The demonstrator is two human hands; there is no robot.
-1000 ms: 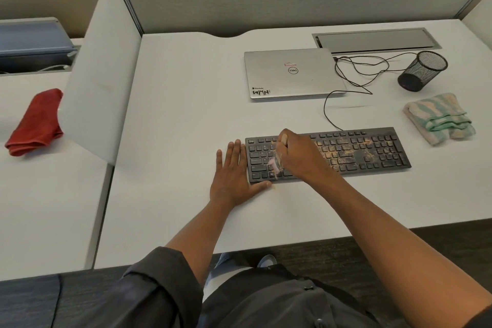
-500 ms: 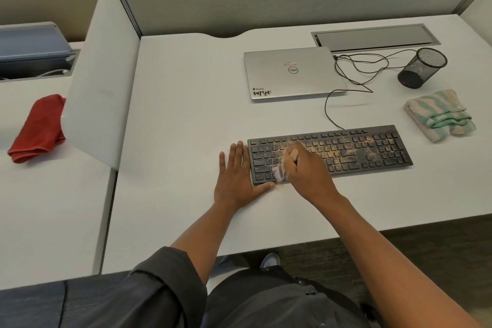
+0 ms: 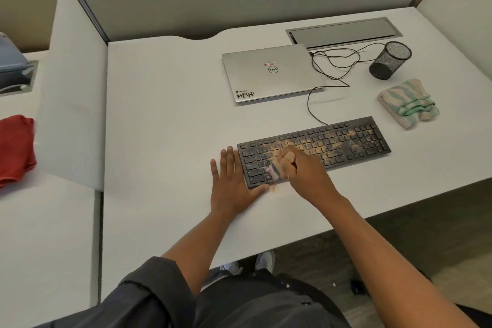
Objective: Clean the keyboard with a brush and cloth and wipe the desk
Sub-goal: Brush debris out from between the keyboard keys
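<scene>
i read this as the brushing step. my right hand (image 3: 306, 176) is clenched around the brush (image 3: 275, 170), its blurred bristles on the left end of the keyboard (image 3: 346, 141). my left hand (image 3: 231, 186) lies flat and released on the desk (image 3: 165, 120), touching the keyboard's left edge to steady it. tan grit covers the keys from the middle rightward; a little lies just in front of the keyboard. next i'd work the bristles rightward. the striped cloth (image 3: 408, 104) waits beyond the keyboard's right end.
</scene>
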